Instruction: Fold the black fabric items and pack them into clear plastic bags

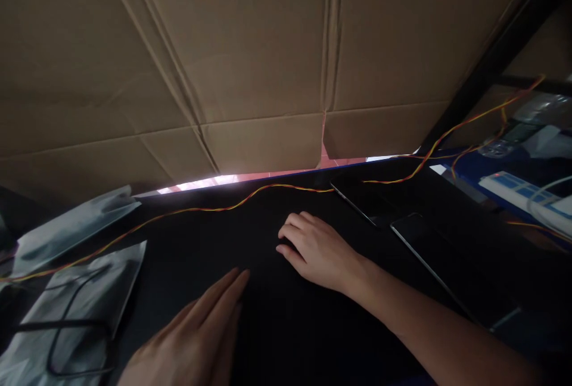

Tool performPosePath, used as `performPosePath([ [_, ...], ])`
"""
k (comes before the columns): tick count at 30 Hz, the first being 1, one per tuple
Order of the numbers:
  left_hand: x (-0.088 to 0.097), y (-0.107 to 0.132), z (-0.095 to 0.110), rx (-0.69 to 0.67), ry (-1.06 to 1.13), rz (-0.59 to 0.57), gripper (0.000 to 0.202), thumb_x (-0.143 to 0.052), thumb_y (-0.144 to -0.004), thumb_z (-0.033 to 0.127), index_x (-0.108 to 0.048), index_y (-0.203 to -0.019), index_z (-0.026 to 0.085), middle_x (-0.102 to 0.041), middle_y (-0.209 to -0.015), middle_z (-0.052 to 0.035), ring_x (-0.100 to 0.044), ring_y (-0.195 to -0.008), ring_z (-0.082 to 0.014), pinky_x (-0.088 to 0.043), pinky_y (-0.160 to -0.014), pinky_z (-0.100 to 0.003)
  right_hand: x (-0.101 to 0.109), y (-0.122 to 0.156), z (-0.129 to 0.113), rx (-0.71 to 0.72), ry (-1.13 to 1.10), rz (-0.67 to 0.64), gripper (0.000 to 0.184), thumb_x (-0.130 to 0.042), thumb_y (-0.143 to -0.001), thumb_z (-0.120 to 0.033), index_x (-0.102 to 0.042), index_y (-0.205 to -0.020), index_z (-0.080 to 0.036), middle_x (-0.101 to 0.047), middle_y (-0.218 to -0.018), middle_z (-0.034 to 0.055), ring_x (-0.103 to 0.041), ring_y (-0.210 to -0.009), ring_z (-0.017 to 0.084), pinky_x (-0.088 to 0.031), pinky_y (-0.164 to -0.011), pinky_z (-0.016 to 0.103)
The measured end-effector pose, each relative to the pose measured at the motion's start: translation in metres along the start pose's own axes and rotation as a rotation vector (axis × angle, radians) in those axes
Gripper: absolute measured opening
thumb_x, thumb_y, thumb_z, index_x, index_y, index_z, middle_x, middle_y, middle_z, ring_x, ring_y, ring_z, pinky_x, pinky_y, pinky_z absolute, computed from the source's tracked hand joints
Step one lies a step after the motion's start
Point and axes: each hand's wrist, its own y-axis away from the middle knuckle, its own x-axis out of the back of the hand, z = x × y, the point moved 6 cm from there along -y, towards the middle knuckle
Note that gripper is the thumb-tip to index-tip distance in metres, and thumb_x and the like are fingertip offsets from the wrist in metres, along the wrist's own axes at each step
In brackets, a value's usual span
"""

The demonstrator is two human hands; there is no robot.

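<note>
Beyond and right of the curled right hand (315,249), contents unclear, lies a dark phone (363,200).

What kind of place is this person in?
Perhaps a makeshift workbench: there is a black tabletop with cardboard behind it and a red-and-yellow wire lying along its far side.

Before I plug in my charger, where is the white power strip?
In the head view, the white power strip lies near the right edge, beyond and right of the silver-edged phone.
</note>
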Motion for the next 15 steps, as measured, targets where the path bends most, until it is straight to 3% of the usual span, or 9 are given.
performPosePath([
  [1, -0.004, -0.023, 0.014, -0.023, -0.018, -0.032, 0.051, -0.051, -0.102, 0.029, -0.057, -0.153, 0.031, -0.071, -0.147, -0.004, -0.08, -0.114, -0.029, -0.071, -0.089, -0.039, -0.001, 0.001, -0.004, 0.03, 0.008, 0.006, 0.017, -0.062, -0.105, -0.027, -0.074, -0.113, -0.018, -0.075, -0.118, 0.0095, -0.068, -0.109, 0.026, -0.057, -0.096, 0.043],
  [3, -0.011, -0.068, 0.021, -0.017, -0.055, -0.066, 0.047, -0.045, -0.103, 0.022, -0.065, -0.146, 0.022, -0.071, -0.146, -0.01, -0.073, -0.127, -0.033, -0.065, -0.104, -0.048, -0.002, 0.003, -0.008, 0.07, 0.018, 0.036, 0.029, -0.061, -0.106, -0.028, -0.07, -0.13, -0.015, -0.07, -0.14, 0.0136, -0.064, -0.129, 0.03, -0.056, -0.109, 0.048],
  [6, -0.03, -0.11, 0.006, -0.069, -0.036, -0.109, 0.051, -0.048, -0.105, 0.028, -0.059, -0.153, 0.011, -0.059, -0.159, -0.0174, -0.05, -0.152, -0.0408, -0.047, -0.123, -0.061, -0.006, 0.003, -0.002, 0.073, 0.049, 0.065, 0.05, -0.053, -0.11, -0.032, -0.055, -0.154, -0.01, -0.051, -0.166, 0.0172, -0.041, -0.157, 0.034, -0.042, -0.127, 0.055],
  [9, -0.054, -0.115, -0.018, -0.09, 0.006, -0.103, 0.069, -0.05, -0.108, 0.051, -0.042, -0.165, 0.013, -0.039, -0.172, -0.0188, -0.025, -0.163, -0.0438, -0.032, -0.127, -0.071, -0.016, 0.0, 0.012, 0.043, 0.083, -0.017, 0.065, -0.047, -0.112, -0.045, -0.042, -0.165, -0.008, -0.034, -0.175, 0.0162, -0.024, -0.165, 0.035, -0.033, -0.132, 0.059],
  [12, -0.07, -0.106, -0.029, -0.095, 0.034, -0.116, 0.073, -0.045, -0.109, 0.061, -0.034, -0.169, 0.021, -0.032, -0.176, -0.0164, -0.022, -0.164, -0.0427, -0.029, -0.127, -0.074, -0.028, -0.002, 0.025, 0.021, 0.096, -0.157, 0.075, -0.044, -0.111, -0.057, -0.033, -0.17, -0.013, -0.021, -0.179, 0.0131, -0.015, -0.167, 0.036, -0.025, -0.133, 0.063],
  [15, -0.073, -0.102, -0.029, -0.096, 0.026, -0.125, 0.072, -0.042, -0.109, 0.062, -0.033, -0.17, 0.024, -0.029, -0.177, -0.0147, -0.021, -0.165, -0.0418, -0.03, -0.127, -0.072, -0.033, -0.002, 0.031, -0.006, 0.105, -0.215, 0.077, -0.041, -0.111, -0.061, -0.026, -0.172, -0.017, -0.013, -0.18, 0.0097, -0.009, -0.167, 0.035, -0.019, -0.135, 0.061],
])
